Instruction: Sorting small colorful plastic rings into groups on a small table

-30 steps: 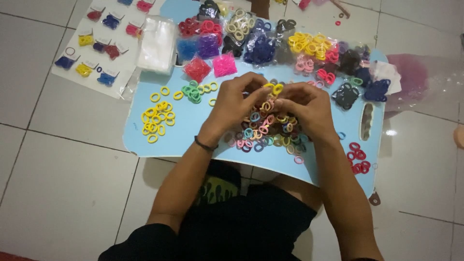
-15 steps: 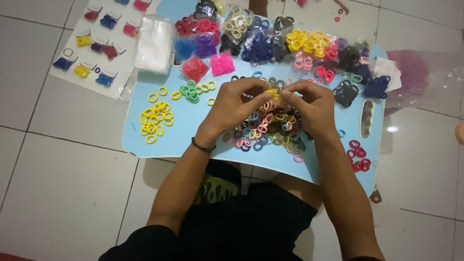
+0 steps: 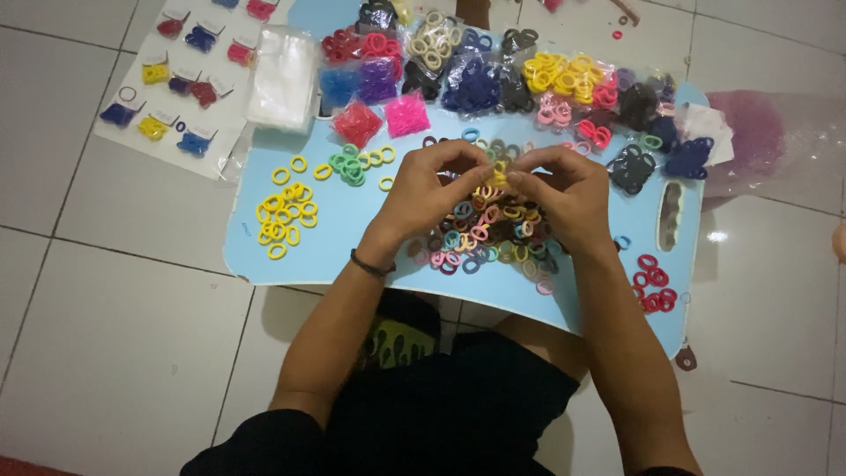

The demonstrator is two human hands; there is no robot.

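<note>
Over a light blue lap table, my left hand and my right hand meet at the fingertips, both pinching a small yellow hair tie. Directly beneath them lies a mixed pile of coloured hair ties, partly hidden by my hands. To the left on the table sit a group of yellow hair ties and a small group of green hair ties. A dark band circles my left wrist.
Clear bags of sorted hair ties line the table's far edge. Red hair ties lie near the table's right handle slot. A stack of clear bags and a card sheet with packed ties rest on the tiled floor.
My hands have lifted slightly off the mixed pile and drawn together, fingertips now closed on the yellow tie. The view has shifted a little.
</note>
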